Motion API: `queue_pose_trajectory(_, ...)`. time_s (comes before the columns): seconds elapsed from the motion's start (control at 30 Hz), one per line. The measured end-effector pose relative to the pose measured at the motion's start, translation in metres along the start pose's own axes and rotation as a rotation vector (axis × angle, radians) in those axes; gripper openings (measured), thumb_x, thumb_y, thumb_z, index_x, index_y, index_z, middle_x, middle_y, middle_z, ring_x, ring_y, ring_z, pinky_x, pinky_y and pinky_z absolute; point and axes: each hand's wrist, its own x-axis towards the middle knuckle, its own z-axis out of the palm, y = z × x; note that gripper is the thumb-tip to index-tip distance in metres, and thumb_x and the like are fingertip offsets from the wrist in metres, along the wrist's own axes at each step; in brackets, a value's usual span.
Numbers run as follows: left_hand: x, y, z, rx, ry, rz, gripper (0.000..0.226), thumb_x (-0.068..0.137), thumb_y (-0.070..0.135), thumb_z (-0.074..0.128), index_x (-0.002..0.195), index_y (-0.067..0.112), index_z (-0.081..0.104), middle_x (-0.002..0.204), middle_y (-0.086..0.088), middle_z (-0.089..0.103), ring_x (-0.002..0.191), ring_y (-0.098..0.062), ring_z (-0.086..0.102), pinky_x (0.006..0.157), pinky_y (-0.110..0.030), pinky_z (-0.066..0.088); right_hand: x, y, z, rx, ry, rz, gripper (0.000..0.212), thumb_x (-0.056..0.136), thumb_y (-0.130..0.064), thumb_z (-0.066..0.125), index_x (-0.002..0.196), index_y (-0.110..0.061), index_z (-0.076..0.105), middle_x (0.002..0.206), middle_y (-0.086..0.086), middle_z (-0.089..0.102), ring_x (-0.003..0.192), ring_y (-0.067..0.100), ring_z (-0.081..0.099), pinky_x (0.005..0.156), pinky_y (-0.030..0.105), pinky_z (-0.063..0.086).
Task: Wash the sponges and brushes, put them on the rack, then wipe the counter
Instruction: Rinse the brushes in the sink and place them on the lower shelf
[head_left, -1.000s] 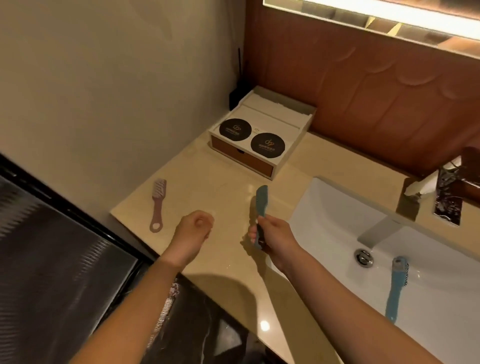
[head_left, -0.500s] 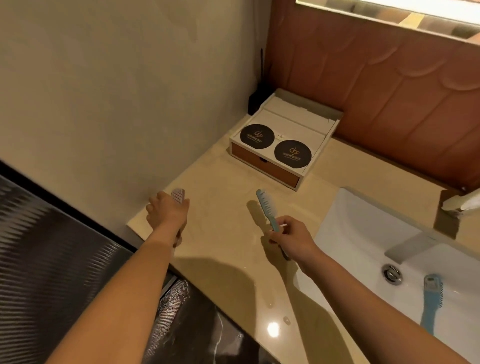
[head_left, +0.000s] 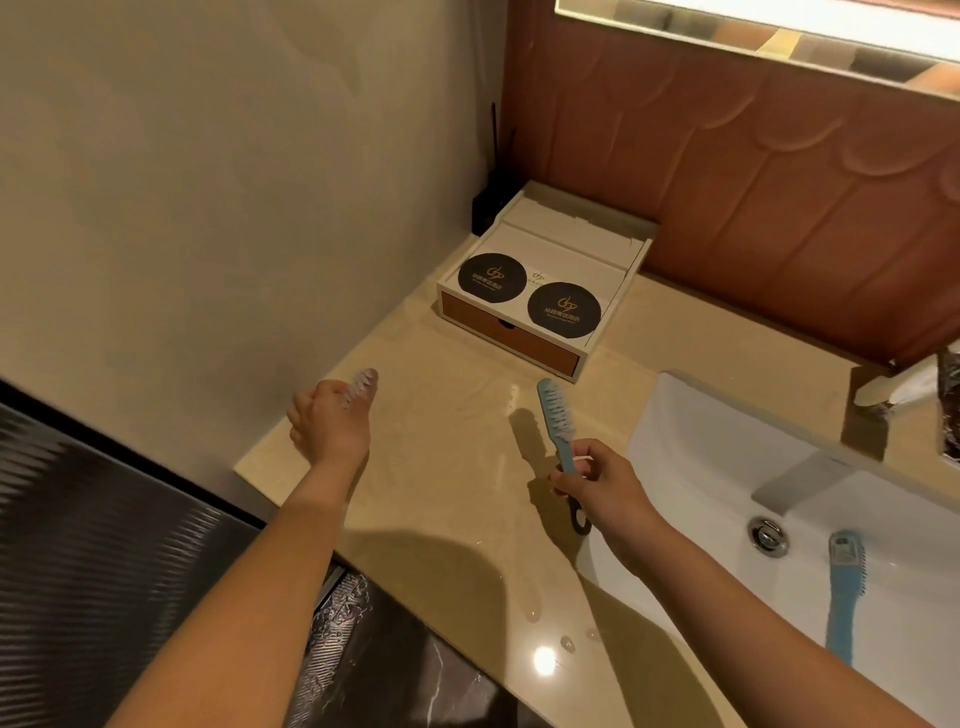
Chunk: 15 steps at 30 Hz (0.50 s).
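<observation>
Beige stone worktop (head_left: 441, 467) carries a white sink (head_left: 701, 467) at right and a white box (head_left: 550, 244) at the back wall. The left hand (head_left: 330, 421) is curled round the handle of a pink brush (head_left: 363, 382), whose bristled head projects past the fingers near the worktop's left edge; contact with the worktop cannot be determined. The right hand (head_left: 602, 486) pinches the handle of a blue brush (head_left: 558, 421) between thumb and fingers, head angled upward, beside the sink. A second blue brush (head_left: 844, 587) lies in the sink near the drain (head_left: 768, 535).
</observation>
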Motion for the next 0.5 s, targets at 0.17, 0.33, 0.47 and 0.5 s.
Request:
queue_pose_trajectory(0.17,-0.019,0.013,0.0,-0.25,-0.076,0.165,0.024,0.091,0.025,0.053,0.106,0.007,0.056,0.12,-0.016,0.053,0.109,-0.027,0.048,0.084,-0.032,0.036,-0.019,-0.003,-0.005,0.162,-0.069,-0.01,0.019,0.087,-0.004,0.06,0.094,-0.022,0.056,0.076,0.002,0.056,0.069,0.013,0.054,0.079,0.032,0.044)
queue_pose_trajectory(0.33,-0.062,0.044,-0.004,-0.45,-0.236,0.228,0.021,0.093,0.03,0.052,0.106,0.014,0.055,0.105,-0.002,0.06,0.097,-0.016,0.056,0.07,-0.021,0.041,-0.028,0.001,-0.021,0.217,-0.053,-0.033,0.017,0.088,-0.002,0.058,0.103,-0.01,0.06,0.076,0.007,0.052,0.064,0.01,0.055,0.066,0.019,0.047)
queue_pose_trajectory(0.47,-0.102,0.066,0.001,-0.649,-0.429,0.127,0.013,0.093,0.031,0.051,0.102,0.022,0.056,0.1,0.001,0.067,0.092,-0.013,0.064,0.082,-0.033,0.053,-0.038,0.004,-0.036,0.266,-0.053,-0.038,0.019,0.091,-0.002,0.053,0.105,-0.013,0.059,0.075,0.001,0.057,0.05,-0.002,0.058,0.051,0.011,0.042)
queue_pose_trajectory(0.5,-0.111,0.07,0.001,-0.698,-0.476,0.081,0.012,0.094,0.03,0.05,0.103,0.023,0.056,0.098,0.0,0.069,0.093,-0.015,0.066,0.086,-0.041,0.054,-0.04,0.005,-0.038,0.267,-0.054,-0.041,0.02,0.092,-0.006,0.052,0.108,-0.015,0.059,0.077,-0.001,0.059,0.051,-0.001,0.057,0.053,0.013,0.04)
